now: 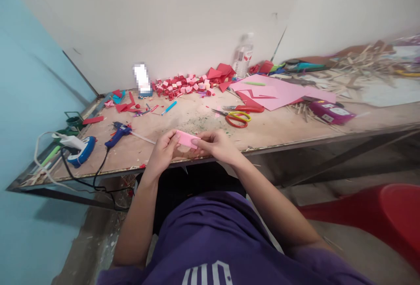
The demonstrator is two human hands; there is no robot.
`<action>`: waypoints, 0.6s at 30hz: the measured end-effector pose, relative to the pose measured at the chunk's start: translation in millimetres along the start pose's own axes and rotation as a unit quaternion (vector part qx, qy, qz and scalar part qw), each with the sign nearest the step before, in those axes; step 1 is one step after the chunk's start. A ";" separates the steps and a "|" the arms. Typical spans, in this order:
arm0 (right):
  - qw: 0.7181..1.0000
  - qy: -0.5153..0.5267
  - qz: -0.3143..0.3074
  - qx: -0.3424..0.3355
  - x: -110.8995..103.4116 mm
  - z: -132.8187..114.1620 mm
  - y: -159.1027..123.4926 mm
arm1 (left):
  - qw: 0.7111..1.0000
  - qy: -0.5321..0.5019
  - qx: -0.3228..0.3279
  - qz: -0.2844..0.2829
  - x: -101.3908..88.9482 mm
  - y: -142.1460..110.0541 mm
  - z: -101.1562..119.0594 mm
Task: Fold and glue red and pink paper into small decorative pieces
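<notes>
A small pink paper strip [187, 139] is stretched between my two hands at the front edge of the table. My left hand [166, 146] pinches its left end between thumb and fingers. At the other end, my right hand [216, 145] grips the paper with the thumb on top. Beyond my hands lie scissors with yellow and red handles [239, 118] and a red-handled tool [251, 109]. A blue glue gun [118, 134] rests to the left of my left hand.
Many small red and pink paper cubes [183, 86] are heaped by the wall near a lit phone [141, 78]. Pink sheets [278, 88], a plastic bottle [243, 55] and a purple box [331, 112] stand rightward. A blue power socket [82, 151] with cables sits left; a red stool [390, 215] is right.
</notes>
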State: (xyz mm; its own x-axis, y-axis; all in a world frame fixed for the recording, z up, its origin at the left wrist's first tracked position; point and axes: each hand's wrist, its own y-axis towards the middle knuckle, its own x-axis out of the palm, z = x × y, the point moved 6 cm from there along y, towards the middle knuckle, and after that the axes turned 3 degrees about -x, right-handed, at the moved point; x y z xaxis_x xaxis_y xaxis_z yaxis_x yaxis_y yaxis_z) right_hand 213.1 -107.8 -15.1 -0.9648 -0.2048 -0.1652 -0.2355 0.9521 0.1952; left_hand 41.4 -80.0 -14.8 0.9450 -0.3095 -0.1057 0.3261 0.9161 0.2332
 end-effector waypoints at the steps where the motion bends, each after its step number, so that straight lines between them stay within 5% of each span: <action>1: 1.000 -0.001 0.001 0.004 -0.1 0.7 0.4 | 1.000 0.003 0.003 0.004 -0.6 0.1 -0.3; 9: 0.999 -0.029 0.023 -0.003 -3.9 -3.7 -0.3 | 0.997 0.058 0.035 0.026 -3.7 -1.7 7.3; 18: 0.997 -0.068 0.008 -0.037 -4.6 -7.5 -1.1 | 0.993 0.107 0.054 -0.012 5.2 -9.3 12.4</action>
State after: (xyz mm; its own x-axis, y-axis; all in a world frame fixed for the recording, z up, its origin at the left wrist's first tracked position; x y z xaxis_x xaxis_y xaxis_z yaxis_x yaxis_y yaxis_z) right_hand 216.9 -109.6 -7.3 -0.9448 -0.1528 -0.2900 -0.2333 0.9348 0.2678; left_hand 43.6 -93.3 -5.5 0.9141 -0.2586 -0.3122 0.3594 0.8733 0.3289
